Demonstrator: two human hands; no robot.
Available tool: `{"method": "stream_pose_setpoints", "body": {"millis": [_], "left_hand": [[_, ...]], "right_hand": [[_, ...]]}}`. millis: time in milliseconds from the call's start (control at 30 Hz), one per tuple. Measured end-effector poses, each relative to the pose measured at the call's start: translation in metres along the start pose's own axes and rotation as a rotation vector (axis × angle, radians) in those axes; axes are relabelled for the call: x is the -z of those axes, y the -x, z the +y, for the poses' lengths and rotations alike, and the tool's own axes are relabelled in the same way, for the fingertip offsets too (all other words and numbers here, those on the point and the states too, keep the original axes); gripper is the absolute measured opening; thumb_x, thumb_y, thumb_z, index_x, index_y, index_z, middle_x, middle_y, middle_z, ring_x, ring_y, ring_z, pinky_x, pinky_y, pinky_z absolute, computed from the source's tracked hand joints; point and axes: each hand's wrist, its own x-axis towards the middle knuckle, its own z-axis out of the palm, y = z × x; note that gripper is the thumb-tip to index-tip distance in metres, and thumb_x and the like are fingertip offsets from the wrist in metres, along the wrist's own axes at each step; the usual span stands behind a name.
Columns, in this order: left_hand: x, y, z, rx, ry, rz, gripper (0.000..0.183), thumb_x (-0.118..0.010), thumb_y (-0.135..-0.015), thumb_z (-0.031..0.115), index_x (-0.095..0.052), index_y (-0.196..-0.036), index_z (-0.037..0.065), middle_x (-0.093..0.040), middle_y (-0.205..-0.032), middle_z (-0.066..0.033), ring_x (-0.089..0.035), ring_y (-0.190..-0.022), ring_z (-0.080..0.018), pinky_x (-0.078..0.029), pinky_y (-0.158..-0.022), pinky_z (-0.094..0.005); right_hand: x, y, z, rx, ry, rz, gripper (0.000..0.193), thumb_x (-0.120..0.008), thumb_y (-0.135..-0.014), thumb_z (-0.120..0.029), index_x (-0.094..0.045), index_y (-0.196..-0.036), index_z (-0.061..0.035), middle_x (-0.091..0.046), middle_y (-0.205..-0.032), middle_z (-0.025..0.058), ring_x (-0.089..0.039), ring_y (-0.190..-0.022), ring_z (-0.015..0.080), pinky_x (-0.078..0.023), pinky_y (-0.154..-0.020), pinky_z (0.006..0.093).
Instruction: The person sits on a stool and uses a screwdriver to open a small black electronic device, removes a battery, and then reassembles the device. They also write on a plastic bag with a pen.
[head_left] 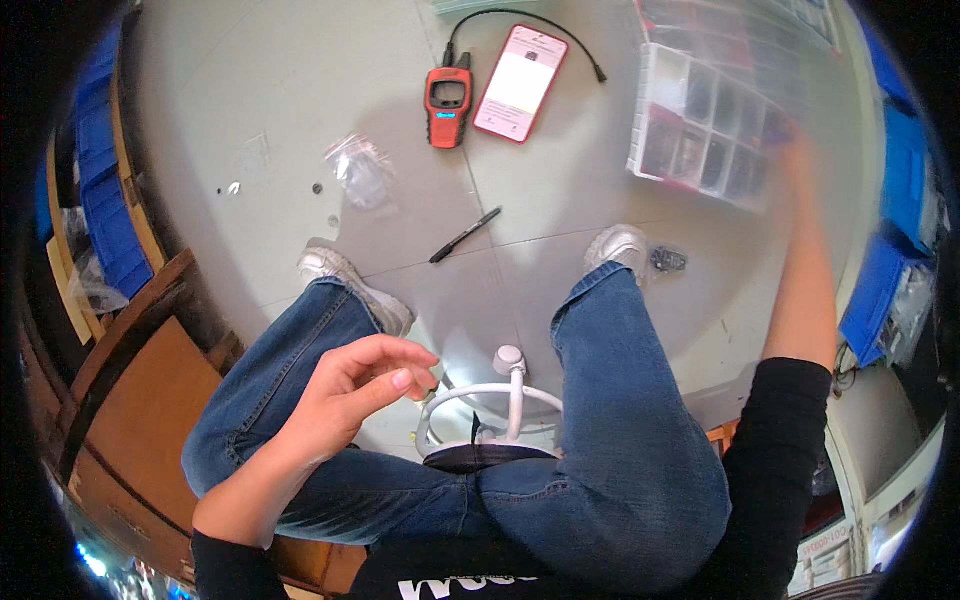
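My left hand (365, 388) hovers between my knees, above the floor by the stool base. Its fingers curl toward the thumb around something tiny that I cannot make out. On the far right, my right hand (792, 140) is smeared by motion at the right edge of a clear plastic compartment box (650, 120); its fingers cannot be read. Dark small items fill several of the box's compartments, and its right side looks blurred too. A red-and-black handheld device (447, 125) with a small screen lies beside a red-edged smartphone (520, 85) that is lit.
A black cable (560, 22) runs from the device and arcs over the phone. Clear plastic bags (362, 172), a black pen (465, 235) and small round pieces (318, 188) lie on the tiled floor. A dark bagged item (668, 259) sits by my right shoe. Blue bins (110, 200) line the left side.
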Motion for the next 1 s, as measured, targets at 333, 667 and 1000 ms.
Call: {"method": "stream_pose_setpoints", "body": {"millis": [333, 667, 1000], "left_hand": [[-0.002, -0.006, 0.000, -0.002, -0.008, 0.016, 0.025, -0.058, -0.085, 0.019, -0.058, -0.100, 0.000, -0.061, -0.089, -0.0083, -0.057, -0.082, -0.0153, -0.045, -0.078, -0.0296], [-0.004, -0.005, 0.001, -0.028, -0.082, -0.034, 0.026, -0.056, -0.087, 0.018, -0.057, -0.105, -0.001, -0.060, -0.093, -0.0075, -0.056, -0.085, -0.0123, -0.045, -0.080, -0.0266], [-0.023, 0.008, 0.016, -0.714, -0.469, 0.180, 0.062, -0.063, -0.078, 0.013, -0.033, -0.132, 0.007, -0.045, -0.121, -0.0108, -0.048, -0.108, -0.0179, -0.040, -0.091, -0.0340]], "right_hand": [[0.011, -0.005, -0.002, 0.151, 0.098, 0.054, 0.049, -0.073, -0.061, -0.013, -0.057, -0.106, -0.0069, -0.061, -0.094, 0.0173, -0.058, -0.089, 0.0331, -0.045, -0.076, 0.0393], [0.016, 0.023, -0.015, -0.086, 0.145, 0.168, 0.030, -0.066, -0.071, -0.023, -0.062, -0.099, -0.0117, -0.063, -0.096, 0.0141, -0.059, -0.091, 0.0319, -0.046, -0.076, 0.0395], [0.207, 0.166, -0.268, 0.291, -0.960, -0.101, 0.028, -0.069, -0.074, -0.010, -0.061, -0.099, -0.0022, -0.059, -0.085, 0.0047, -0.056, -0.077, 0.0109, -0.045, -0.069, 0.0225]]}}
